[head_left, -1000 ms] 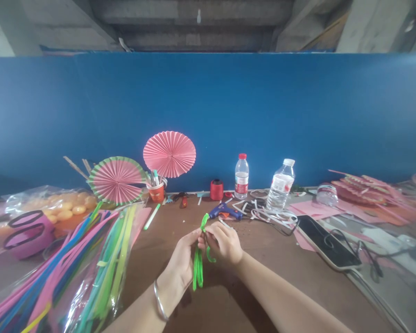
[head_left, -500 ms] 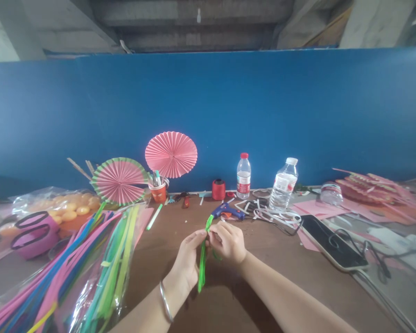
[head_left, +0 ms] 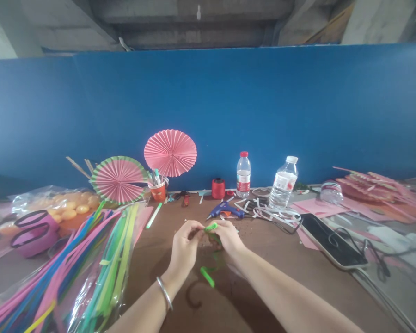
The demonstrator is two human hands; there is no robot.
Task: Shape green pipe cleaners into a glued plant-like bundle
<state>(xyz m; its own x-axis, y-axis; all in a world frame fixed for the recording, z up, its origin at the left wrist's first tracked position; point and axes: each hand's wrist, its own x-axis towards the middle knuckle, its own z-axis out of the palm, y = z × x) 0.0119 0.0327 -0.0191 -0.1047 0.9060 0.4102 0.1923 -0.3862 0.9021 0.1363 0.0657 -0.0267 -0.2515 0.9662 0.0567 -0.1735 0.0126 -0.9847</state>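
A bright green pipe cleaner [head_left: 211, 227] is pinched between the fingertips of both hands. My left hand [head_left: 186, 245] grips it from the left, thumb and forefinger together; a silver bangle circles the wrist. On the other side, my right hand [head_left: 229, 238] is closed around it and hides part of it. A curved green end [head_left: 207, 276] hangs below the right hand, slightly blurred, above the brown table [head_left: 180, 319]. Just beyond the fingers lies a blue glue gun [head_left: 227, 210], its nozzle pointing left.
Bagged colourful pipe cleaners [head_left: 116, 263] lie left, beside a purple ring [head_left: 34, 233]. Pink paper fans [head_left: 169, 155] stand behind, near a cup of pens [head_left: 157, 190]. Two bottles [head_left: 283, 182], a red spool [head_left: 218, 188] and white cables line the back; a phone [head_left: 333, 243] lies right.
The green pipe cleaner, hanging in a straight bundle between the hands before, now stretches across the fingertips with a curled end dangling lower. My hands have turned and moved slightly apart.
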